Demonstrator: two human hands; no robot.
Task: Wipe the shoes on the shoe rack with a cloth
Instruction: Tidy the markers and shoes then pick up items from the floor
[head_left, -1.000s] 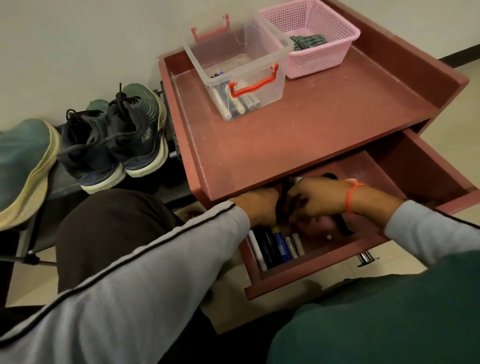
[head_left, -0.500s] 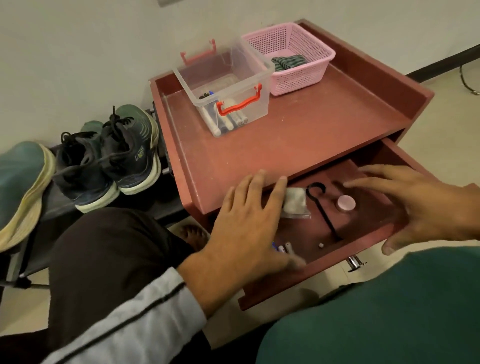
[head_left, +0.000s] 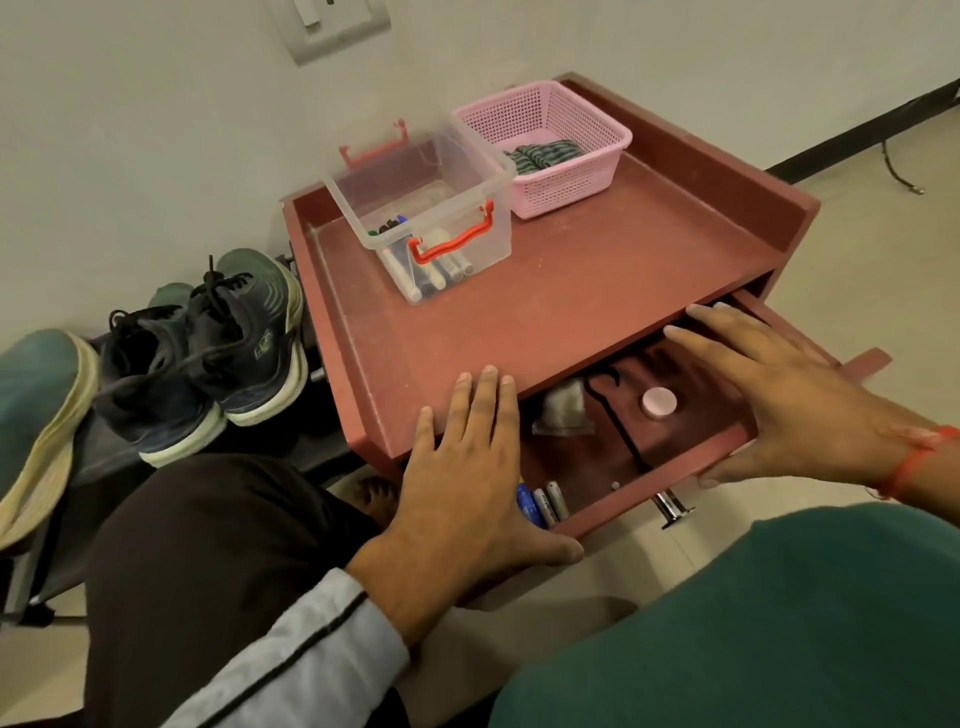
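Observation:
A pair of dark sneakers (head_left: 202, 353) with pale soles stands on the low dark shoe rack (head_left: 311, 452) at the left. Another green shoe (head_left: 36, 415) lies tilted at the far left edge. A striped green cloth (head_left: 540, 156) lies in the pink basket (head_left: 571, 171) at the back of the red cabinet top. My left hand (head_left: 467, 467) is spread flat, fingertips at the cabinet's front edge, over the left end of the open drawer (head_left: 649, 478). My right hand (head_left: 779, 400) hovers open over the drawer's right side, thumb by its front panel. Both hands hold nothing.
A clear plastic box (head_left: 431, 228) with red handles holds markers on the cabinet top (head_left: 571, 312). The drawer holds a small packet (head_left: 563, 410), a black cord (head_left: 618, 426), a pink round lid (head_left: 658, 402) and several markers (head_left: 543, 504). My knees fill the foreground.
Both hands came out of the drawer, let go of the black item and spread open. The view tilted up, and the drawer looks less far out than a second ago.

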